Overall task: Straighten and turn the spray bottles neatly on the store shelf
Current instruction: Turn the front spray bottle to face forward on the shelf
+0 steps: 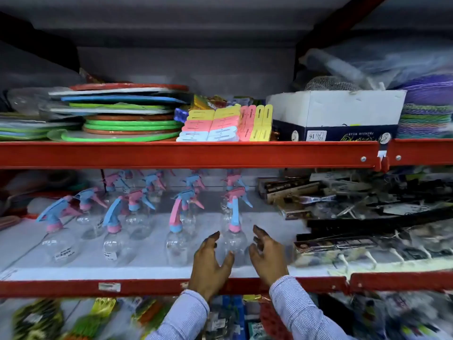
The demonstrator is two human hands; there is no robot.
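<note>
Several clear spray bottles with pink and blue trigger heads stand in rows on the white middle shelf (pixel 137 271). The front right bottle (pixel 234 224) stands upright between my two hands. My left hand (pixel 210 262) is on its left and my right hand (pixel 266 255) on its right, both with fingers spread and apart from the bottle. Further left in the front row are a bottle with a pink trigger (pixel 177 231), one with a blue trigger (pixel 112 235) and a leaning bottle (pixel 56 229). Their nozzles point different ways.
Packaged goods in dark wrappers (pixel 367 217) crowd the shelf's right half. The red shelf beam (pixel 171 154) runs just above the bottle heads. The upper shelf holds stacked round mats (pixel 127 116), coloured pegs (pixel 225 123) and a cardboard box (pixel 335 114). Hanging packets (pixel 98 315) fill the shelf below.
</note>
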